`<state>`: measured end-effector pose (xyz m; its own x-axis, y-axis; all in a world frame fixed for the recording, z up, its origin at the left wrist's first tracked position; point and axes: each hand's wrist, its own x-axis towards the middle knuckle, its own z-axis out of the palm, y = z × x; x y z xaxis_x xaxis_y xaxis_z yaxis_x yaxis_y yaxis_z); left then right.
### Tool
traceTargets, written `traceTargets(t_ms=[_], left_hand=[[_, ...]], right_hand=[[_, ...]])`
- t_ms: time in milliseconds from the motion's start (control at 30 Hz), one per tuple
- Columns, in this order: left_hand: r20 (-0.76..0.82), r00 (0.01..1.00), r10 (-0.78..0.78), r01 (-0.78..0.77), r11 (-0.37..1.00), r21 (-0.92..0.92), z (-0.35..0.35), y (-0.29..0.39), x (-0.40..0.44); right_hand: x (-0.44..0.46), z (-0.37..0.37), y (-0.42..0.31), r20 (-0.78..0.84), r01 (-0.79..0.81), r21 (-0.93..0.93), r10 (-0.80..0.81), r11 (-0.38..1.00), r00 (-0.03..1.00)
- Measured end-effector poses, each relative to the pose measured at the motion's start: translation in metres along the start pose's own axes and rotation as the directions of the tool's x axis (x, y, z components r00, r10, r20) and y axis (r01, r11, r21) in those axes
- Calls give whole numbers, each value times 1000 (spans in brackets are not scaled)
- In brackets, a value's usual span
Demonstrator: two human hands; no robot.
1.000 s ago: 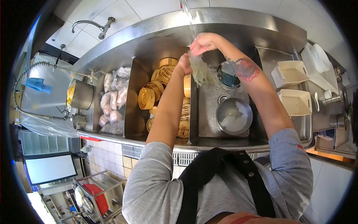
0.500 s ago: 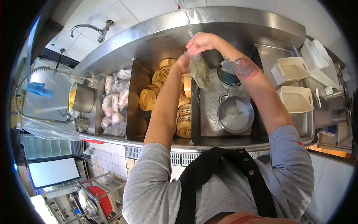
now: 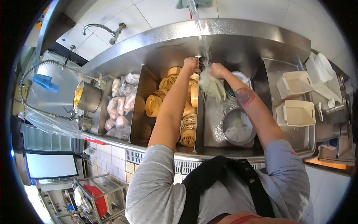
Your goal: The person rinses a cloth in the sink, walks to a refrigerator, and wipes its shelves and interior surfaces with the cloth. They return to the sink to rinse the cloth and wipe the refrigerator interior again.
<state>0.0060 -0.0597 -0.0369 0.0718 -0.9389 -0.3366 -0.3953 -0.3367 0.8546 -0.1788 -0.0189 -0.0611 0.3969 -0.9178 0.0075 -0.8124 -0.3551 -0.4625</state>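
My right hand (image 3: 218,70) is closed on the top of a wet, pale greenish cloth (image 3: 212,86), which hangs over the right-hand sink basin. Running water (image 3: 201,35) falls from above between my hands onto the cloth. My left hand (image 3: 191,65) is a fist just left of the cloth, over the back of the basin divider; whether a corner of the cloth is inside it is hidden. Below the cloth, a round metal pot (image 3: 239,127) holds cloudy water with something whitish in it. Another round container (image 3: 238,79) sits behind my right forearm, partly covered.
Bamboo steamers (image 3: 153,105) fill the middle basin, and bagged pinkish food (image 3: 121,106) lies in the left one. Two cream bins (image 3: 298,113) stand on the right drainboard. A tall pot (image 3: 90,98) and a hose sprayer (image 3: 56,116) are at far left.
My hands, together under the water before, have moved apart and lower. Both are now fists. The cloth has spread out and hangs from my right hand. The camera view has shifted slightly.
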Motion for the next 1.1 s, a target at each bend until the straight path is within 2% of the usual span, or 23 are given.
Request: traceTargets(t_ms=[33, 67, 100, 133, 200, 233, 267, 300, 333, 367, 433, 567, 633, 700, 767, 800, 833, 867, 900, 967, 1000, 1067, 1100], left_hand=[[-71, 982, 175, -154, 959, 236, -6, -7, 31], [-214, 962, 170, -130, 974, 187, -12, 28, 2], [-353, 922, 160, -121, 984, 131, -18, 66, -31], [-379, 853, 358, -258, 922, 290, -26, 83, -28], [-318, 703, 636, -452, 745, 491, -41, 118, -16], [-260, 644, 720, -528, 664, 530, -46, 136, -13], [-242, 692, 680, -533, 708, 463, -44, 150, -7], [-219, 738, 638, -532, 750, 394, -40, 161, 1], [-188, 780, 596, -524, 788, 324, -37, 173, 10], [-144, 849, 508, -501, 861, 87, -31, 175, 38], [-9, 833, 553, -551, 832, 67, -26, 171, 92], [279, 677, 681, -736, 626, 260, -29, 171, 200], [413, 702, 580, -712, 579, 397, -39, 159, 203], [320, 806, 498, -591, 719, 367, -48, 169, 143], [243, 854, 459, -513, 819, 256, -47, 132, 151], [141, 978, 156, -194, 927, 322, -35, 128, 89], [22, 986, -166, 148, 925, 349, -23, 127, 18], [266, 910, -317, 259, 938, 232, -16, 97, 7], [378, 840, -389, 385, 919, 91, -1, 74, -8], [575, 642, -507, 669, 737, -97, 29, 27, -38], [732, 607, -309, 634, 744, -211, 37, -1, -46], [720, 644, -259, 721, 521, -457, 59, -16, -68], [710, 662, -241, 736, 387, -555, 71, -23, -76]], right_hand=[[-11, -14, -19, 29, -160, 191, 158, 968, 987], [-23, -28, -37, 89, -312, 370, 301, 875, 949], [-13, -14, -21, 20, -32, 468, 26, 883, 999], [3, 17, 13, -74, 244, 536, -243, 808, 967], [19, 33, 32, -158, 486, 603, -503, 632, 850], [24, 39, 39, -135, 477, 637, -521, 606, 843], [30, 49, 44, 112, 66, 830, -281, 554, 953], [29, 48, 36, 345, -325, 888, -4, 325, 939], [25, 43, 33, 382, -384, 862, 74, 332, 921], [3, 9, 0, 415, -442, 832, 153, 335, 897], [-16, -13, -31, 432, -498, 794, 251, 350, 866], [-16, -21, -26, 428, -513, 793, 298, 328, 853], [-29, -43, -49, 469, -531, 805, 264, 264, 843], [-19, -27, -30, 401, -460, 729, 228, 507, 887], [-13, -21, -14, 335, -384, 563, 222, 732, 916], [-22, -39, -24, 320, -370, 471, 236, 801, 918], [-27, -50, -33, 301, -350, 373, 244, 859, 922], [-30, -56, -41, 277, -321, 267, 247, 909, 929], [-37, -57, -46, 221, -288, 296, 228, 911, 948], [-45, -58, -42, 253, -240, 659, 90, 713, 963], [-51, -56, -42, 258, -227, 797, 24, 560, 966], [-72, -71, -55, 221, -224, 969, 34, 103, 975], [-81, -75, -53, 230, -231, 973, 47, 4, 972]])
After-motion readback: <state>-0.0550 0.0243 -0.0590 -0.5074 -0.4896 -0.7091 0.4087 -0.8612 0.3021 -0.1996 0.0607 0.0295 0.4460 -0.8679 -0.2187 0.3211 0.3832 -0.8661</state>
